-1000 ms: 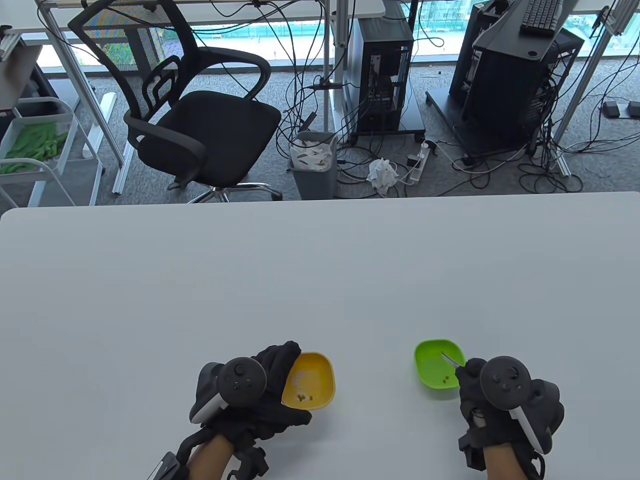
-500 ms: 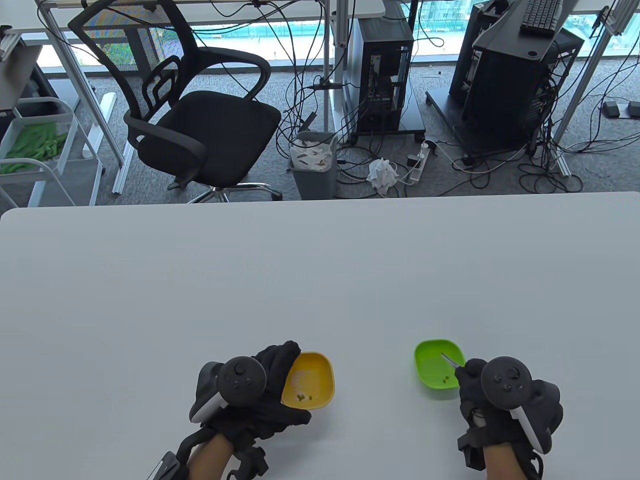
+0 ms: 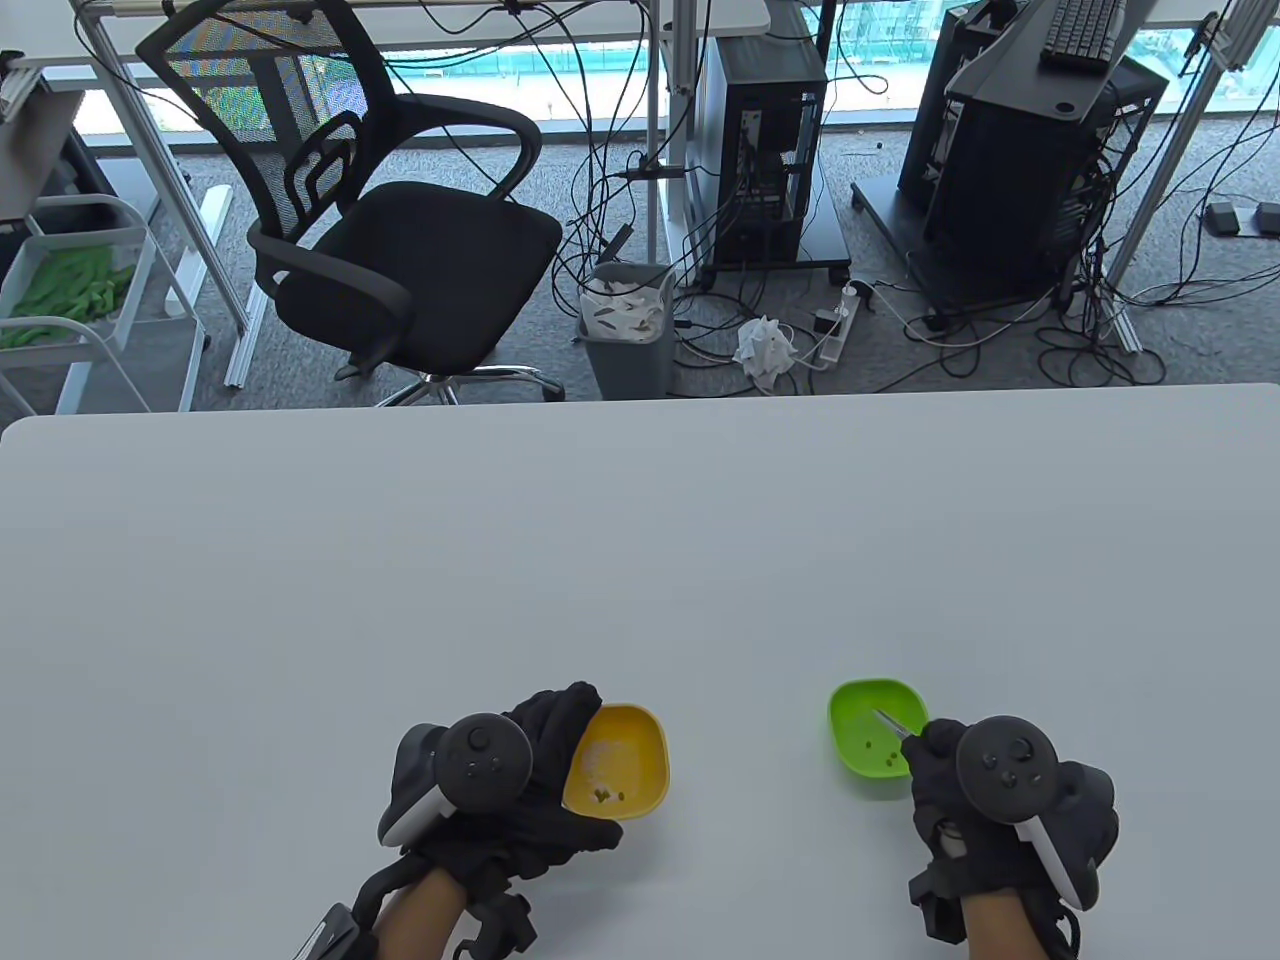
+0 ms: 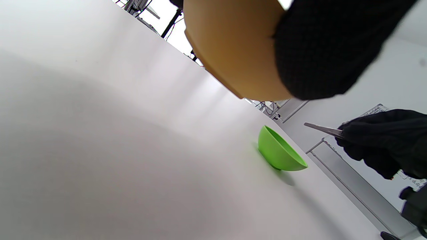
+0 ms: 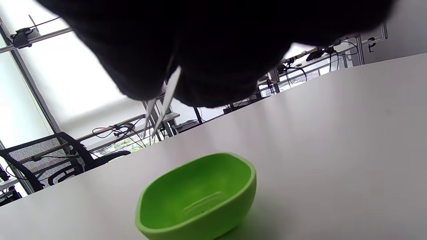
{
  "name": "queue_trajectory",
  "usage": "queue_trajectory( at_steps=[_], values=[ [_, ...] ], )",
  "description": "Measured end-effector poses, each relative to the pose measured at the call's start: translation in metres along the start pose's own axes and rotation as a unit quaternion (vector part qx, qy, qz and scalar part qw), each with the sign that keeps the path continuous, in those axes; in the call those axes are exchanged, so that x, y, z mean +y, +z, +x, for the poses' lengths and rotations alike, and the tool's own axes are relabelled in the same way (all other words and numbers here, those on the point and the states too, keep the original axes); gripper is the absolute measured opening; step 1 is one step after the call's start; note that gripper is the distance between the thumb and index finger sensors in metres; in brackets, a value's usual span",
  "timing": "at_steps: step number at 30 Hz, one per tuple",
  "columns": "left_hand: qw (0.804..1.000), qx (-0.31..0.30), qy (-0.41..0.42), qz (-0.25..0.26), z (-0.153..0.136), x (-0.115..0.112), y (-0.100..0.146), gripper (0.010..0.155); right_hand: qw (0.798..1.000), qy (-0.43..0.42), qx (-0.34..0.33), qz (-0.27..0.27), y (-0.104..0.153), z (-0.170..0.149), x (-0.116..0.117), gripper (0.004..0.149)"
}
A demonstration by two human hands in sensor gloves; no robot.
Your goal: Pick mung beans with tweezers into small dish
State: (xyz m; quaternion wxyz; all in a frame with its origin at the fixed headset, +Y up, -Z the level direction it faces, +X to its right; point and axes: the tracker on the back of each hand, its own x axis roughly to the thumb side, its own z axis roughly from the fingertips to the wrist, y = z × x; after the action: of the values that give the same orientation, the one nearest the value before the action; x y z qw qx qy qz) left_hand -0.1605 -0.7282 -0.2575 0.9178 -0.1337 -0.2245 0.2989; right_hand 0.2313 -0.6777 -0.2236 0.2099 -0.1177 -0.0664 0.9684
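Note:
My left hand (image 3: 556,742) grips the left rim of a yellow dish (image 3: 625,755) and holds it tilted; several mung beans (image 3: 605,796) lie at its near side. The left wrist view shows its underside (image 4: 233,50) under my fingers (image 4: 327,50). My right hand (image 3: 925,747) holds metal tweezers (image 3: 890,722) with the tips over the green dish (image 3: 862,700), which holds a few beans (image 3: 880,748). In the right wrist view the tweezers (image 5: 163,103) hang above the green dish (image 5: 200,196), tips slightly apart with nothing between them.
The white table (image 3: 640,560) stretches far and wide beyond both dishes. An office chair (image 3: 380,230), a bin (image 3: 625,325) and computer towers (image 3: 760,140) stand on the floor past its far edge.
My right hand has shifted slightly left with the tweezers, tips now a bit further over the green dish. The left hand and yellow dish have not moved.

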Motion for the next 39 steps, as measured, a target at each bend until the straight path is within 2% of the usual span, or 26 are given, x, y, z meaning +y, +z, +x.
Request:
queue_trajectory(
  at_steps=[3, 7, 9, 11, 14, 17, 22, 39],
  values=[
    [1.000, 0.000, 0.000, 0.001, 0.000, 0.000, -0.001, 0.118, 0.999, -0.009, -0.045, -0.006, 0.006, 0.030, -0.004, 0.037],
    [1.000, 0.002, -0.001, 0.002, 0.000, 0.001, 0.000, 0.118, 0.991, 0.000, -0.135, 0.006, 0.020, 0.090, -0.004, 0.038],
    [1.000, 0.004, 0.000, 0.003, -0.001, 0.001, 0.000, 0.118, 0.982, 0.009, -0.187, 0.022, 0.031, 0.124, 0.003, 0.037],
    [1.000, 0.005, 0.001, 0.003, -0.001, 0.001, 0.001, 0.118, 0.974, 0.021, -0.222, 0.036, 0.039, 0.146, 0.012, 0.036],
    [1.000, 0.006, 0.002, 0.003, -0.001, 0.001, 0.000, 0.118, 0.967, 0.038, -0.242, 0.064, 0.053, 0.172, 0.036, 0.037],
    [1.000, 0.006, 0.003, 0.002, -0.001, 0.001, 0.000, 0.118, 0.961, 0.049, -0.255, 0.092, 0.058, 0.179, 0.052, 0.037],
    [1.000, 0.004, 0.002, 0.002, -0.001, 0.002, -0.001, 0.119, 0.956, 0.072, -0.264, 0.107, 0.061, 0.183, 0.063, 0.037],
    [1.000, 0.006, -0.016, -0.004, 0.001, -0.001, -0.001, 0.119, 0.951, 0.096, -0.267, 0.126, 0.061, 0.189, 0.075, 0.037]
  ],
)
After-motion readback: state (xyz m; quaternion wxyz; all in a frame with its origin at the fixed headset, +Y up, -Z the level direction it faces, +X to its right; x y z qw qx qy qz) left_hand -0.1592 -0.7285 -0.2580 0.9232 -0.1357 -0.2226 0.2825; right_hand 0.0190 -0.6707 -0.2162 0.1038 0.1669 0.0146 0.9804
